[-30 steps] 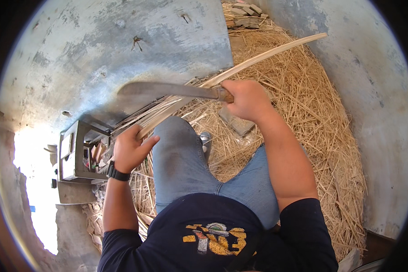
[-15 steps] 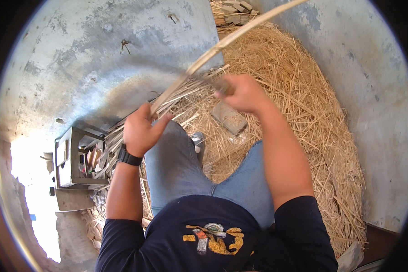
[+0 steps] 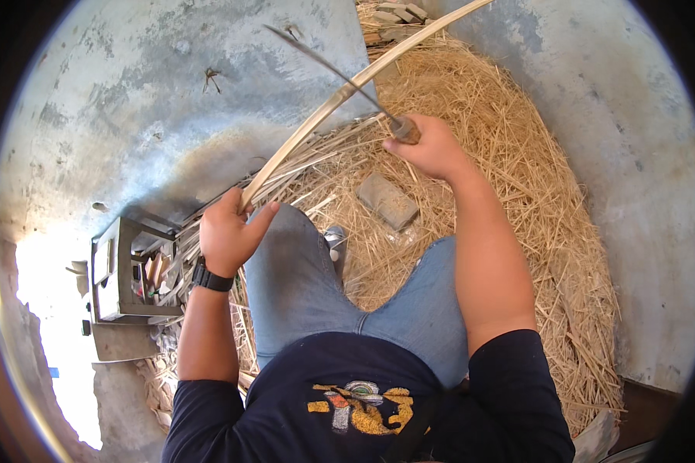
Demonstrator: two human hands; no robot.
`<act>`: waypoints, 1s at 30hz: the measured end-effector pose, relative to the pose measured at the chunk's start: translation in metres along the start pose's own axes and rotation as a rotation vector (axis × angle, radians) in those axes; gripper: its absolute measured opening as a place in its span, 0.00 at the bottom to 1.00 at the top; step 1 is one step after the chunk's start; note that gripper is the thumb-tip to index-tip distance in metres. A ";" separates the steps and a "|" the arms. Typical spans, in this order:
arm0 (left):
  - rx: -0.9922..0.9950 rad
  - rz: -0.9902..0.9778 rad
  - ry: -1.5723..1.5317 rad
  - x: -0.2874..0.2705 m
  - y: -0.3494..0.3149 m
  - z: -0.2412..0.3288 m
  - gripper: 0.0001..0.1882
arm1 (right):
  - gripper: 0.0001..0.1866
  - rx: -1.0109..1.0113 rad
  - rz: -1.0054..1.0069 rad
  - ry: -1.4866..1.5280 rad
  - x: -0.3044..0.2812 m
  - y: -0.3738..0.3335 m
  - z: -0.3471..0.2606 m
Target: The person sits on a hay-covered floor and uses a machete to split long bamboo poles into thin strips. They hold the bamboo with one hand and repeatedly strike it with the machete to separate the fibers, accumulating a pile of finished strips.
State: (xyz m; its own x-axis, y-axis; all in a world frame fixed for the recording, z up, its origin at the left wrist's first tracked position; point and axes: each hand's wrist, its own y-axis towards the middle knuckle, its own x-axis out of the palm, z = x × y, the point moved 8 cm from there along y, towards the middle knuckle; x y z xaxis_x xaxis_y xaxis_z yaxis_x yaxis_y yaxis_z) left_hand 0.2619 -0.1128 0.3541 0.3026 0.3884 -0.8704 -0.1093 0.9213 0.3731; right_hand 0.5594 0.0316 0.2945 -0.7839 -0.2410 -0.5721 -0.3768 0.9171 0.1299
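A long, pale bamboo strip (image 3: 301, 137) runs from my left hand (image 3: 230, 231) up and to the right, bowing slightly, its far end cut off by the top of the picture. My left fingers are closed round its near end, above my left knee. My right hand (image 3: 431, 147) grips the wooden handle of a long knife (image 3: 324, 65). The thin dark blade points up and to the left and crosses the strip around its middle. Whether the edge bites into the strip I cannot tell.
Straw-like shavings (image 3: 510, 185) cover the floor. A grey brick (image 3: 388, 201) lies on them between my knees and the right hand. Split strips (image 3: 316, 160) lean along the left wall. A wooden frame (image 3: 116, 270) with odds and ends stands at the left.
The knife was blurred and lower; its blade now stands sharp, farther up along the strip. My right hand has moved up and right, my left slightly left and down.
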 end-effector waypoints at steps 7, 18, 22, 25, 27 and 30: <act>-0.051 -0.047 -0.018 0.005 -0.009 -0.002 0.26 | 0.16 -0.119 -0.048 -0.159 0.036 -0.004 -0.038; -0.060 -0.068 0.066 -0.006 -0.015 -0.021 0.22 | 0.17 0.098 0.000 0.072 0.016 0.010 0.021; -0.057 -0.126 0.104 0.005 -0.019 -0.021 0.22 | 0.18 -0.079 -0.268 -0.247 0.059 -0.001 -0.031; -0.021 -0.108 0.109 0.000 -0.021 -0.023 0.23 | 0.21 -0.109 -0.259 -0.107 0.052 0.003 -0.017; -0.092 -0.044 -0.008 -0.006 -0.022 -0.038 0.23 | 0.22 0.015 -0.004 0.033 0.027 0.015 0.033; -0.125 -0.026 0.019 -0.023 -0.029 -0.054 0.23 | 0.23 0.207 0.193 0.312 -0.018 0.017 0.067</act>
State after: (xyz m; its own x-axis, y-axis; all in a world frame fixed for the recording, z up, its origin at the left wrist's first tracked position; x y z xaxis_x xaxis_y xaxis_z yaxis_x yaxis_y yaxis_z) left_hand 0.2074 -0.1477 0.3457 0.2893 0.3640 -0.8853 -0.2193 0.9255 0.3088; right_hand 0.6001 0.0732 0.2524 -0.9542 -0.1141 -0.2767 -0.1264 0.9916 0.0270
